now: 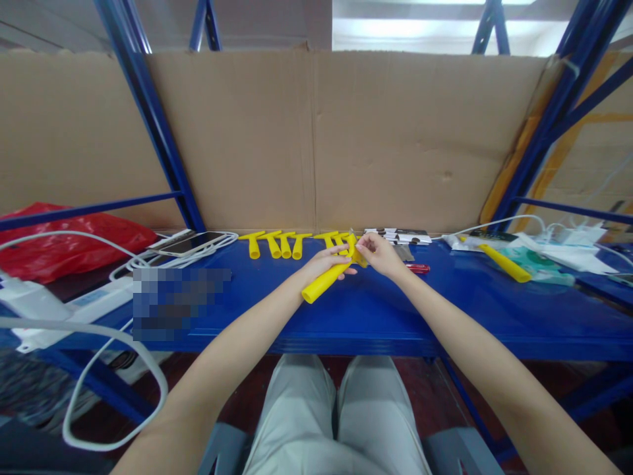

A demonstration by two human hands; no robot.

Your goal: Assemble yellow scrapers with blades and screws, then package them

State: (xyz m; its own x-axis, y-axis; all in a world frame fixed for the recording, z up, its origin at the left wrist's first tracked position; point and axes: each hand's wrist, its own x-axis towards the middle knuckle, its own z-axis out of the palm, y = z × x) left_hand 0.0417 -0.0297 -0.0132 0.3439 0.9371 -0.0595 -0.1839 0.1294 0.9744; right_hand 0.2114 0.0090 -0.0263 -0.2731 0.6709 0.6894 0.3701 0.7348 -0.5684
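Observation:
My left hand (324, 264) is wrapped around a yellow T-shaped plastic handle (324, 282), its round, tube-like end tilted down toward me. At the handle's far end, my right hand (376, 254) has thumb and fingers pinched together close to the yellow head. Whatever those fingertips hold is too small to make out. Just beyond, several similar yellow handles (274, 245) stand in a row along the back of the blue table (395, 316). A red-handled tool (418, 268) lies to the right of my right hand, beside a small grey packet (403, 253).
Black-and-white packets (398, 236) lie at the back against the cardboard wall (316, 145). A separate yellow tube (504, 262) rests on green plastic wrapping (537, 264) at right. A phone (192, 243), white cables (123, 336), a power strip (93, 310) and a red bag (74, 241) occupy the left.

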